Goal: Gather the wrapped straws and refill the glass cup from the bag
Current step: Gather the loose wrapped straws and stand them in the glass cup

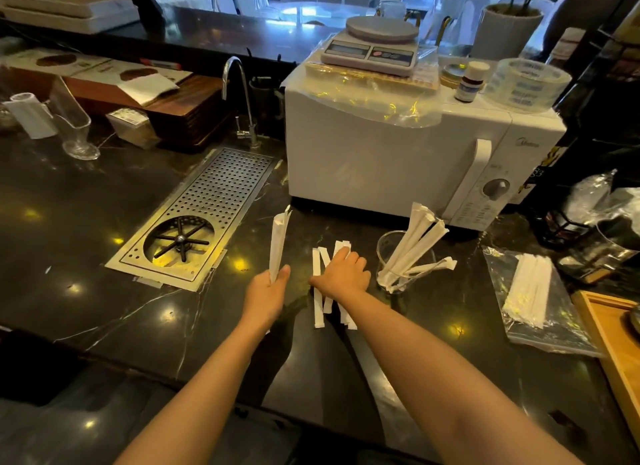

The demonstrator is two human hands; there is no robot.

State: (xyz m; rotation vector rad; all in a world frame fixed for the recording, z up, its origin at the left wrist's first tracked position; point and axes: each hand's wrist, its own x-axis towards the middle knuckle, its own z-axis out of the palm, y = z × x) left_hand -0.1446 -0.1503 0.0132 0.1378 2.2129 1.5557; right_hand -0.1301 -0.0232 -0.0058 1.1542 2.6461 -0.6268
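My left hand (268, 291) grips a small upright bundle of white wrapped straws (280, 243) above the dark marble counter. My right hand (343, 272) lies palm down on several loose wrapped straws (318, 305) spread flat on the counter. Just to the right stands the glass cup (389, 256) with several wrapped straws (420, 243) leaning in it. Farther right lies the clear plastic bag (547, 333) with more wrapped straws (530, 289) inside.
A white microwave (381, 159) with a kitchen scale (372, 49) on top stands behind the cup. A metal rinser tray (207, 215) and tap (242, 97) sit at left, an empty tall glass (74, 125) far left. A wooden tray (616, 340) is at the right edge.
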